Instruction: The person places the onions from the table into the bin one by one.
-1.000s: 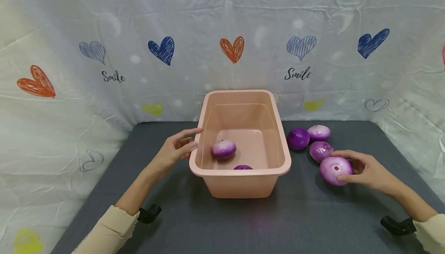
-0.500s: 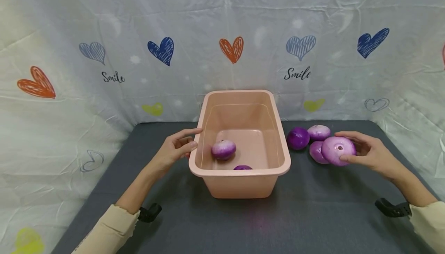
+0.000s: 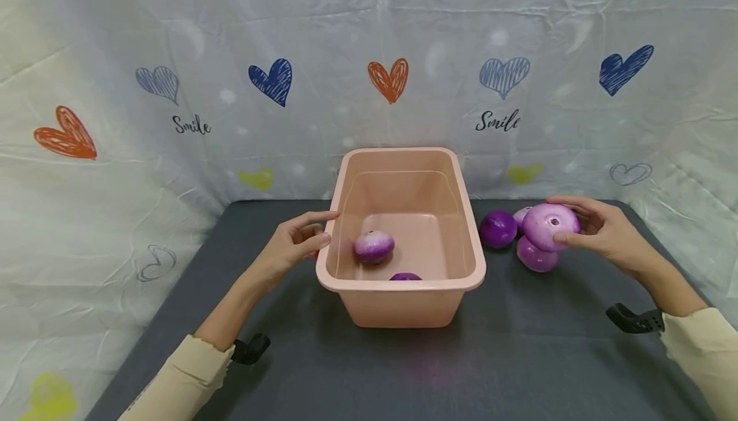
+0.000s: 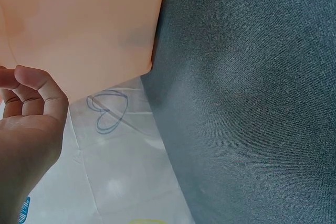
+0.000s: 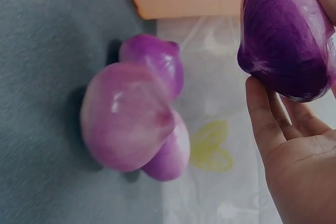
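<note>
In the head view, my right hand point(image 3: 608, 238) holds a purple onion point(image 3: 551, 227) between thumb and fingers, raised above the table. The right wrist view shows the same onion point(image 5: 286, 35) with its dark purple side, the fingers around it. Below it lie a dark purple onion point(image 3: 498, 229), a lighter onion point(image 3: 537, 256) and a pale one point(image 3: 521, 216) mostly hidden behind the held onion. At the left rim of a peach plastic tub point(image 3: 400, 285) my left hand point(image 3: 291, 241) grips the edge, index finger and thumb on it. Two onions sit in the tub, one pale-topped point(image 3: 374, 246).
The dark grey table point(image 3: 277, 370) carries the tub in the middle. Behind it hangs a white plastic sheet point(image 3: 323, 36) printed with hearts. The other onion point(image 3: 405, 277) inside is partly hidden by the front rim.
My right hand has lifted the onion up and away from me, over the other onions, and then slightly left. The left hand stays at the tub's rim.
</note>
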The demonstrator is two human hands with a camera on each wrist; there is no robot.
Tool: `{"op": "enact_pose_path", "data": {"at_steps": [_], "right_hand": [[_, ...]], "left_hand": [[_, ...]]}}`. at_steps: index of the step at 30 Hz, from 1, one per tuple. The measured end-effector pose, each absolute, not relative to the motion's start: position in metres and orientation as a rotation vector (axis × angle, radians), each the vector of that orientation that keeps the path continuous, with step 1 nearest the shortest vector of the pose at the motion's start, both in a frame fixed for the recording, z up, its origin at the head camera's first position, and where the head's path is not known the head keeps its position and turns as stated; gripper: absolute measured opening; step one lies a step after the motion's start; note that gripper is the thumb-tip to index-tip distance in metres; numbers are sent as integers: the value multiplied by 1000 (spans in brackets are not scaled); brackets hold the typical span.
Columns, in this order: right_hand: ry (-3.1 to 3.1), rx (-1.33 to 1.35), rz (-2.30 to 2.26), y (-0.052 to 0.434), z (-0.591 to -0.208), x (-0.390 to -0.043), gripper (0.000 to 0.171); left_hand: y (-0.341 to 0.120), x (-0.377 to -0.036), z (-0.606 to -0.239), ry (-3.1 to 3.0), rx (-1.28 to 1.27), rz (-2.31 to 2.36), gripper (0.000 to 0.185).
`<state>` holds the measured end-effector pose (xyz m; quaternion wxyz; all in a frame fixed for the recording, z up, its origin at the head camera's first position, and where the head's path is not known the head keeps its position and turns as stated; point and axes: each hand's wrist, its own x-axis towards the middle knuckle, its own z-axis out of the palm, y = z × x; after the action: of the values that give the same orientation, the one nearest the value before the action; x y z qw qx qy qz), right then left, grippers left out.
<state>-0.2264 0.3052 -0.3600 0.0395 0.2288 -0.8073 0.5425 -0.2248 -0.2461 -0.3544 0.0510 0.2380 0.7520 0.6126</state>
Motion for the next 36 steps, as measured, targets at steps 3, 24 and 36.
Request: {"op": "enact_pose_path", "data": {"at_steps": [3,24,36], "right_hand": [[-2482,695,1660,300,-355,-230,56],[-2483,726,1649,267,-323,-249,58],[-2429,766,1644,248,-311,-257,57]], "left_hand": [[-247,-226,-355,2298,733,1860,43],[-248,-230,-356,2311,739,1852,43],[-247,-228,-355,2324,778,1841,42]]}}
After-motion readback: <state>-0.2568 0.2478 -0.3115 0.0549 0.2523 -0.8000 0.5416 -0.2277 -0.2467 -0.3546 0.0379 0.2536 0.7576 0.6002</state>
